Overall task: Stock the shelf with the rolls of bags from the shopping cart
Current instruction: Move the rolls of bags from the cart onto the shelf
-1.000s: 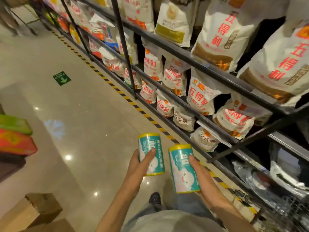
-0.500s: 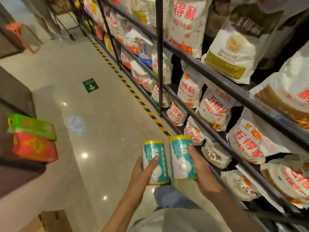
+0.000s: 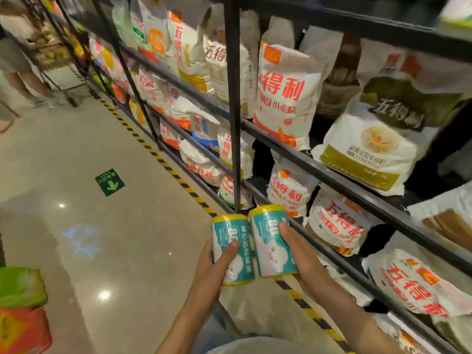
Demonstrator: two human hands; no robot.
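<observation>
I carry two rolls of bags, each teal-labelled with yellow ends. My left hand (image 3: 217,261) grips the left roll (image 3: 233,251) from below, thumb across its label. My right hand (image 3: 301,259) grips the right roll (image 3: 270,241), thumb on its upper label. Both rolls are held upright side by side, almost touching, in front of the black metal shelf (image 3: 332,175) on my right. The shopping cart is out of view.
The shelf tiers hold many white flour sacks (image 3: 286,98) with red lettering. A black upright post (image 3: 235,111) stands just behind the rolls. Yellow-black floor tape (image 3: 163,162) runs along the shelf. Green and red packs (image 3: 23,307) lie at left. A person's legs (image 3: 23,80) stand far left.
The view has advanced along the aisle and lifted toward higher shelf tiers. The two rolls have come closer together and sit nearer the shelf post. Both grips are unchanged.
</observation>
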